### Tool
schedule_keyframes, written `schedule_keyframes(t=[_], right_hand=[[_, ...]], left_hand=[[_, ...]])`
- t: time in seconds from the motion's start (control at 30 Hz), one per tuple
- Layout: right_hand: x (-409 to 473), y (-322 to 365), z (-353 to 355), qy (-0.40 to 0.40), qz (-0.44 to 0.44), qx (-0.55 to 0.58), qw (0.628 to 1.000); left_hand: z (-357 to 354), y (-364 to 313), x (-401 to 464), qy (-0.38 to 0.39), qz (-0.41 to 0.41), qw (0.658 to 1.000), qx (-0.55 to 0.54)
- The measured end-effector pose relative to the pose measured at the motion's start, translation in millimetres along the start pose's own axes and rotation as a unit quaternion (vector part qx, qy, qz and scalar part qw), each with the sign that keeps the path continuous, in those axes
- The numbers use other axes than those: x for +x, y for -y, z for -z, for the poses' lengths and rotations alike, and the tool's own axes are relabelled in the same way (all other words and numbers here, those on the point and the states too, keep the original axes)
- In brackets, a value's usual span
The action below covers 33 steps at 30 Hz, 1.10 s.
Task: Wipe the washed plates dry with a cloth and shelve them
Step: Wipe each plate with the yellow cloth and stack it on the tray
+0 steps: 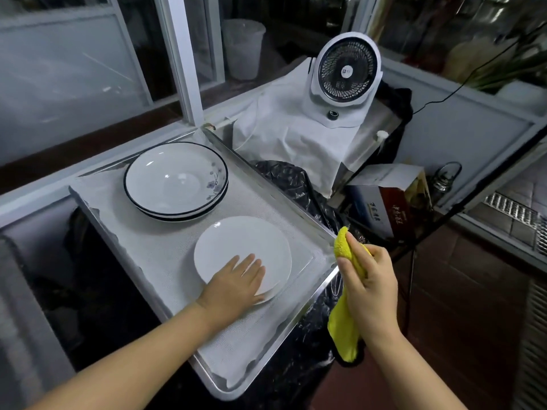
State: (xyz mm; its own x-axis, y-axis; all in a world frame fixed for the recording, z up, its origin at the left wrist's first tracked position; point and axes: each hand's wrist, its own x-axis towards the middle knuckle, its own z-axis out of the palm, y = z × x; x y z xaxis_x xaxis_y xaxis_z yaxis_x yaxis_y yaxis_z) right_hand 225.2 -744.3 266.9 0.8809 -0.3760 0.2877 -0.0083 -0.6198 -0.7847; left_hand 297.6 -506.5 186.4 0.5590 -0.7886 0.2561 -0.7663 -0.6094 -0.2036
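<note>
My left hand [236, 281] presses flat on the plain white ceramic plate [242, 255] lying on the lined metal tray [296, 208]; my right hand [370, 279] grips the soft yellow microfibre cloth [344, 327]. Plate likely slippery, fragile: grasp at the rim.

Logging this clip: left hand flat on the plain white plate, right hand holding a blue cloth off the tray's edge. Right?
Not quite. In the head view the cloth is yellow, not blue. The rest stands: left hand flat on the white plate, right hand holding the cloth beside the tray.
</note>
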Motion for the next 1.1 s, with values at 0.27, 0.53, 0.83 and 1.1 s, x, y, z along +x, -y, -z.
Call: schedule_keyframes(t=[0.27, 0.53, 0.83, 1.1], right_hand=[[-1, -11, -12, 0.018, -0.006, -0.005, 1.0], [0, -9, -23, 0.031, 0.011, -0.002, 0.999], [1, 50, -63, 0.088, 0.107, 0.025, 0.99], [-41, 182, -155, 0.201, 0.242, 0.08, 0.946]], left_hand=[[-12, -16, 1, 0.048, 0.067, 0.995, -0.056], [-7, -20, 1, 0.081, 0.085, 0.991, -0.068], [55, 1, -36, -0.06, 0.187, 0.978, -0.071], [172, 47, -185, -0.168, 0.434, 0.885, 0.016]])
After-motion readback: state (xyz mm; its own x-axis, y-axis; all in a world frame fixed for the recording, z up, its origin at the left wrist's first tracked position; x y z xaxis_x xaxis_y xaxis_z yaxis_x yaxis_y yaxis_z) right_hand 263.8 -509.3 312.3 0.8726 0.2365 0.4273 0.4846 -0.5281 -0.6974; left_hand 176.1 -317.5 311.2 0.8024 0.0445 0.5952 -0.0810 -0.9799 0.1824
